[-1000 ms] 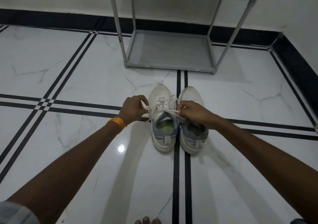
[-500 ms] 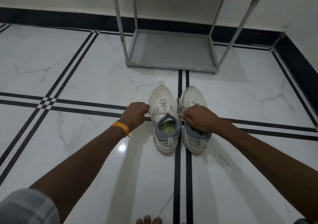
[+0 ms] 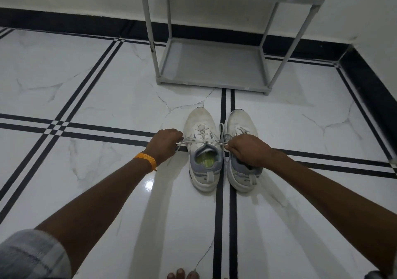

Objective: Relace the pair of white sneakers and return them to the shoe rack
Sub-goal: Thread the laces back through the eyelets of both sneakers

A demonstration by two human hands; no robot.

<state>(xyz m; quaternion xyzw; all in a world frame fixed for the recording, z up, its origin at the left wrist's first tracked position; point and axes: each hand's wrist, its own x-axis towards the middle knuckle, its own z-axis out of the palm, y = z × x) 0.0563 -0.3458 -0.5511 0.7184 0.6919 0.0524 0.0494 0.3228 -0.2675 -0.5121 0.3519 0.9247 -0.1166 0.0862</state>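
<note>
Two white sneakers with grey heels stand side by side on the floor, toes pointing away from me. The left sneaker (image 3: 202,126) has its lace (image 3: 197,141) stretched taut sideways across the tongue. My left hand (image 3: 164,142), with an orange band on the wrist, grips one lace end at the shoe's left side. My right hand (image 3: 247,150) grips the other end and covers the opening of the right sneaker (image 3: 239,120). The grey shoe rack (image 3: 211,63) stands just beyond the shoes against the wall, its lower shelf bare.
The floor is glossy white marble tile (image 3: 107,94) with black double stripes. A black skirting (image 3: 64,24) runs along the white walls, which meet in a corner at the right. My bare toes (image 3: 182,274) show at the bottom edge.
Both hands have drawn apart sideways, pulling the left sneaker's lace taut across the tongue. The left hand has shifted left and slightly down.
</note>
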